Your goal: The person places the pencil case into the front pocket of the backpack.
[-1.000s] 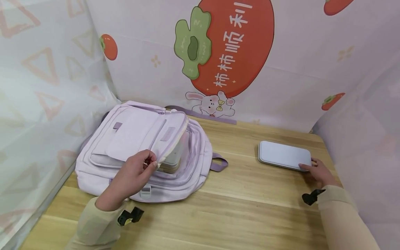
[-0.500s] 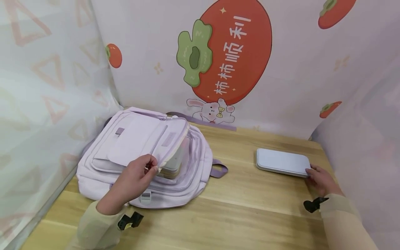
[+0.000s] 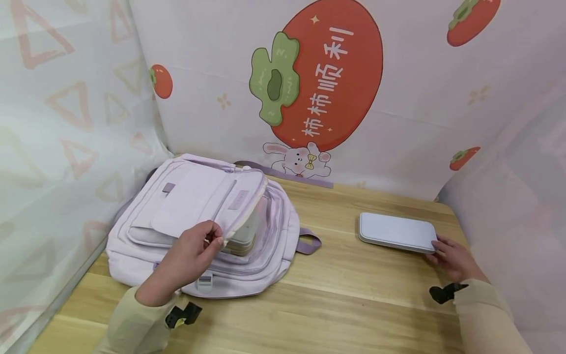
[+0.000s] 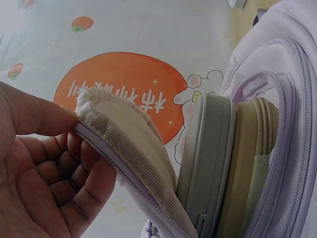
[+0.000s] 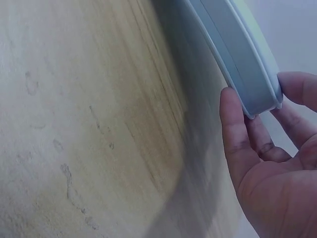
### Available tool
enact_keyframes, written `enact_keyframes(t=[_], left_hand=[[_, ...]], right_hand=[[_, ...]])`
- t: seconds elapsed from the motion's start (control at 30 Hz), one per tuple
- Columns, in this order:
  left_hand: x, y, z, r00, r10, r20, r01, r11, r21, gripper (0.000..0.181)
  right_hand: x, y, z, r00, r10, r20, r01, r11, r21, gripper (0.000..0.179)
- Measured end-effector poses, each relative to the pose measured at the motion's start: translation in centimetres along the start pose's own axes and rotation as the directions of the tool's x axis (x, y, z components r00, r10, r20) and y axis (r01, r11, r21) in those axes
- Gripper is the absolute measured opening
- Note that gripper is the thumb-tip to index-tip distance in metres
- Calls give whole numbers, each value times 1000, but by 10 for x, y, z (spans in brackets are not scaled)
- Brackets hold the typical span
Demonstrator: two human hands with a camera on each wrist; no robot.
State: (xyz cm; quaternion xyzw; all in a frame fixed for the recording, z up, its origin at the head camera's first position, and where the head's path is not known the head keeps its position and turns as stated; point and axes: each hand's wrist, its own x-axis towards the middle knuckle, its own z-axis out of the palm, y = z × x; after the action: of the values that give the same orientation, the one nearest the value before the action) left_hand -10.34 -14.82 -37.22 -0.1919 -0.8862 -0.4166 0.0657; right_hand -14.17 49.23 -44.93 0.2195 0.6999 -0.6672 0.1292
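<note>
A lilac backpack [image 3: 185, 196] lies on the wooden table at the left, its front pocket unzipped. My left hand [image 3: 190, 258] pinches the zippered edge of the pocket flap [image 4: 133, 148] between thumb and fingers, holding it raised. Inside the pocket, a grey hard case [image 4: 210, 158] stands against a tan zippered case [image 4: 247, 148]; their lower parts are hidden. At the right, my right hand [image 3: 455, 258] grips the near right end of a flat light-blue pencil case [image 3: 398, 232]. The thumb is on one face and fingers on the other, with that end raised off the table.
Bare wooden table [image 3: 336, 295] lies between the backpack and the pencil case. A purple strap loop [image 3: 309, 242] sticks out from the bag's right side. Printed cloth walls [image 3: 407, 147] enclose the back and both sides.
My right hand has taken a firmer hold of the pencil case, its fingers now under the end, which has lifted slightly. The left hand keeps its pinch on the flap. The head view has tilted.
</note>
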Motion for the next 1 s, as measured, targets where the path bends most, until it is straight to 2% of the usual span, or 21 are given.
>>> enact_keyframes(t=[0.13, 0.27, 0.3, 0.37, 0.43, 0.57, 0.67, 0.7, 0.83, 0.87, 1.0], left_hand=[[0, 0, 1, 1000, -10, 5, 10, 1000, -4, 16], [1, 0, 2, 1000, -14, 7, 14, 1000, -5, 16], [1, 0, 2, 1000, -10, 5, 10, 1000, -4, 16], [1, 0, 2, 1000, -6, 1, 6, 1000, -3, 16], [1, -1, 2, 1000, -4, -2, 4, 1000, -2, 16], [1, -1, 2, 1000, -3, -5, 3, 1000, -1, 16], [1, -1, 1, 1000, 1, -7, -1, 1000, -5, 16], [0, -1, 1, 1000, 2, -8, -2, 1000, -6, 16], [-1, -2, 2, 1000, 4, -10, -4, 1000, -10, 17], [-1, -2, 2, 1000, 4, -10, -5, 1000, -10, 17], [-1, -3, 3, 1000, 7, -12, -7, 1000, -10, 17]], right_hand=[[-4, 0, 2, 999, -11, 33, 8, 995, 98, 82], [-6, 1, 3, 997, -30, 70, 15, 979, 204, 55], [-6, 1, 4, 996, -40, 84, 20, 975, 222, 54], [-6, 2, 7, 993, -57, 101, 29, 965, 261, 57], [-5, 1, 10, 988, -86, 127, 48, 960, 276, 74], [-4, -2, 20, 981, -122, 150, 69, 947, 313, 75], [-4, -7, 30, 982, -131, 139, 79, 941, 330, 75], [-4, -9, 34, 981, -135, 137, 82, 939, 333, 72], [-4, -18, 48, 978, -153, 139, 93, 925, 368, 30], [-4, -20, 51, 977, -157, 145, 93, 922, 375, 26], [-5, -28, 65, 972, -174, 160, 104, 923, 371, 25]])
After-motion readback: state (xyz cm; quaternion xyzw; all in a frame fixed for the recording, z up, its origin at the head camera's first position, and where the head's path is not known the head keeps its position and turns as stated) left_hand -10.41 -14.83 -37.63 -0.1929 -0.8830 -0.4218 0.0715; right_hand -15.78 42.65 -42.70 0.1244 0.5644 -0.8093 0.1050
